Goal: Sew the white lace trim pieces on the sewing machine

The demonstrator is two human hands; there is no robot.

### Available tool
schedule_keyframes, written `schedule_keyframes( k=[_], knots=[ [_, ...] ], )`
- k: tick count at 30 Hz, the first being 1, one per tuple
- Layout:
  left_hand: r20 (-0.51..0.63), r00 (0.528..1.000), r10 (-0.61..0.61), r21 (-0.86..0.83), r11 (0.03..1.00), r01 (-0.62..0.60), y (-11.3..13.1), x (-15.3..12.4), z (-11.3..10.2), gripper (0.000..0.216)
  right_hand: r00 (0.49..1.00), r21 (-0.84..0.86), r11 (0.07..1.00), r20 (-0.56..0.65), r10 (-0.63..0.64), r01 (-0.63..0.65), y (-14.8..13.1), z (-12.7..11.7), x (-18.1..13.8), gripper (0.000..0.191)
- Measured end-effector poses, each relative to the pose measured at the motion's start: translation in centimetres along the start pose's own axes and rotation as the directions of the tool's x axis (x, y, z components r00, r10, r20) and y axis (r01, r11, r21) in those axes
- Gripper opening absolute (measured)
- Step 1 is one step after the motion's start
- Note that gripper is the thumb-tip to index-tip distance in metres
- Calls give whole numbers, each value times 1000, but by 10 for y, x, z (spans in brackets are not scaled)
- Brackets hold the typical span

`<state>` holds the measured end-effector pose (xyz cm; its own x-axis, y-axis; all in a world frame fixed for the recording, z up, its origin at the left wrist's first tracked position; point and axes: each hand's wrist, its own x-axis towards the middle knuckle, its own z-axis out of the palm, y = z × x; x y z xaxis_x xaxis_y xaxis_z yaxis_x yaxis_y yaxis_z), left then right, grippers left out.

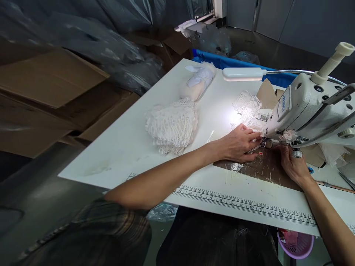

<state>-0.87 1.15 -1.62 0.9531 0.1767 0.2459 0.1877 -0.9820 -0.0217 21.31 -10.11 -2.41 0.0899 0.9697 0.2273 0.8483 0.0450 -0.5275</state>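
Observation:
A white sewing machine [307, 107] stands at the right of a white table [124, 147]. My left hand [240, 144] lies on the machine bed just left of the presser foot, fingers together, pressing white lace trim [246, 107] toward the needle. My right hand [294, 166] sits under the machine head on the right of the needle, fingers curled on the same material, with a ring on one finger. What lies between its fingertips is hidden by the machine.
A pile of white lace [172, 125] and a wrapped roll [197, 83] lie further back on the table. A lamp [242, 74] on a flexible neck lights the needle area. A printed ruler [244, 203] runs along the near edge. Cardboard boxes [47, 81] stand left; a purple basket [296, 245] hangs below.

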Motion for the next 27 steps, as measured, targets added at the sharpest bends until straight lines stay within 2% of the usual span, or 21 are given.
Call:
schedule_keyframes(
  k=[6, 12, 15, 20, 22, 24, 27],
  knots=[
    [-2, 1000, -17, 12, 1000, 17, 0, -1, 3, 39, 997, 16, 998, -39, 61, -61, -3, 2, -8, 62],
    [-11, 999, -47, -39, 998, 46, -3, 0, 4, 41, 980, -21, 1000, -199, -9, 5, 1, 9, -21, 41],
    [-12, 998, -64, -117, 991, 62, -7, 1, 4, 41, 975, -52, 998, -221, -31, 20, 5, 11, -21, 37],
    [-3, 996, -93, -339, 937, 87, -22, 1, 7, 36, 976, -82, 996, -211, -57, 40, 10, 13, -21, 35],
    [-49, 990, -129, -415, 905, 97, -30, 0, 9, 37, 973, -86, 995, -219, -71, 53, 11, 14, -21, 35],
    [-153, 962, -226, -453, 881, 135, -38, 0, 9, 39, 969, -90, 993, -230, -93, 74, 12, 17, -22, 35],
    [-295, 874, -385, -420, 874, 244, -43, -1, 2, 35, 961, -109, 988, -244, -131, 107, 12, 21, -23, 35]
  ],
)
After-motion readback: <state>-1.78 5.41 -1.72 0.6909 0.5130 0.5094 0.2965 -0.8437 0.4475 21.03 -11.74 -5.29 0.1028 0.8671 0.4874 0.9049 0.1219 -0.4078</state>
